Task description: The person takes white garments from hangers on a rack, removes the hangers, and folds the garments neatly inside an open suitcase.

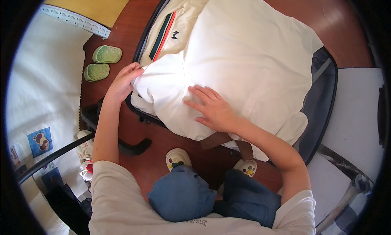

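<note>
A white shirt point(244, 48) lies spread over an open suitcase point(328, 112) on the floor, covering much of both halves. My left hand point(125, 82) pinches the edge of its sleeve at the suitcase's left rim. My right hand point(213, 109) rests palm down on the shirt with the fingers spread. A cream garment point(183, 21) with a dark green and red stripe shows in the left half of the case, beside the shirt. Near my right wrist a brown strap point(218, 140) hangs over the case's front edge.
Pale green clogs point(107, 54) stand on the reddish-brown floor at left, near a white perforated metal strip point(76, 19). A black chair-like frame point(134, 146) is beside my left forearm. White shoes point(86, 152) lie lower left. White panels point(351, 103) and a metal leg point(339, 201) are at right.
</note>
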Motion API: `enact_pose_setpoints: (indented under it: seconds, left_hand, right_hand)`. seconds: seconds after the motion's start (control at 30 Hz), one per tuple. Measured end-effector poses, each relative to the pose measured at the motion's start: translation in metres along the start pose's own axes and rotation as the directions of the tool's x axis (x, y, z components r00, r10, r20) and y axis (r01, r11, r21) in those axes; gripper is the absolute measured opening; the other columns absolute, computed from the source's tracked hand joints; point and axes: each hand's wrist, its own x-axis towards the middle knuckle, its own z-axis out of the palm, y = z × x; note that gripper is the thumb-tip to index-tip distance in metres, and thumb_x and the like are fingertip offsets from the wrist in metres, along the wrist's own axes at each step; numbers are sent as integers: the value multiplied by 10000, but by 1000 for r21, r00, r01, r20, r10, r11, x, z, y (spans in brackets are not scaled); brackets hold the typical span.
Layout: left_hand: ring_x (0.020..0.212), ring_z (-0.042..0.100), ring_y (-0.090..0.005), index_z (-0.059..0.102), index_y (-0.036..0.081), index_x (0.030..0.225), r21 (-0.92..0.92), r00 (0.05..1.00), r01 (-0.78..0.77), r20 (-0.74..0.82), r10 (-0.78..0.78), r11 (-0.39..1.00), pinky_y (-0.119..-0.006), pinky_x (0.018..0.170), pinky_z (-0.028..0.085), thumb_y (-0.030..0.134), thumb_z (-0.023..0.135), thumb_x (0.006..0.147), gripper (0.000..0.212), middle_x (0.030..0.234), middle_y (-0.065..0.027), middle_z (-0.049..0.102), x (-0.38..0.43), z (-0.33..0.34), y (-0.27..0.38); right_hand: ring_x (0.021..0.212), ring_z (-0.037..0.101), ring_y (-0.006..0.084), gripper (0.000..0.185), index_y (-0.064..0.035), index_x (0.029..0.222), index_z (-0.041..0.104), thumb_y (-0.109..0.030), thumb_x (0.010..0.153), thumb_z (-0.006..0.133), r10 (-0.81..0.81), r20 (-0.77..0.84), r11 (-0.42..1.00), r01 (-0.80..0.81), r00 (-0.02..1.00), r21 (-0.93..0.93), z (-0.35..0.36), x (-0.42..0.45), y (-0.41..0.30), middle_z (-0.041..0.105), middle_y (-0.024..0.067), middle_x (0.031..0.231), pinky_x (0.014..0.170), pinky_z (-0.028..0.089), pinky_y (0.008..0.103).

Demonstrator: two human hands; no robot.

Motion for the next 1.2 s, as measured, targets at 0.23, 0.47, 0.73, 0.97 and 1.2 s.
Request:
enact_pose_setpoints:
  seconds: [0.23,0.47,0.73,0.97,1.2]
  left_hand:
    - [810,553,-61,621,-28,1144,488,986,-78,166,-4,869,-262,739,469,366,626,957,436,943,19,650,-50,18,-21]
    - [730,556,-339,643,16,891,971,661,-170,-14,750,167,-398,696,454,129,715,811,156,761,-121,615,-85,37,27]
    - [955,572,-208,546,-34,1177,320,706,-220,-599,377,921,-325,815,468,269,684,921,420,1054,-144,589,-80,68,-36]
    - [776,520,-76,594,15,971,35,911,-105,-397,110,994,-242,712,434,168,702,890,204,813,8,569,-71,73,-41]
    - [842,534,-112,537,28,1013,426,723,-551,-186,665,718,-255,767,455,1,628,879,164,926,-34,565,-105,137,20]
  right_hand:
    - [1387,345,332,598,-176,1374,509,-198,814,718,75,28,996,-74,997,-52,-4,3,-6,370,151,1491,1147,289,447]
    - [1360,375,324,628,-168,1384,487,-171,801,719,112,9,990,-111,994,-83,2,5,-8,396,136,1464,1136,305,435]
    - [1339,382,366,661,-152,1411,453,-139,804,712,134,28,989,-132,991,-61,-5,9,-17,377,142,1474,1114,322,448]
    - [1346,371,365,650,-140,1411,458,-137,810,705,127,42,991,-125,991,-54,-7,6,-21,357,161,1483,1108,329,448]
    - [1280,459,327,484,-93,1367,491,-202,916,630,134,-57,979,-123,989,162,-6,1,0,483,153,1387,1085,363,413]
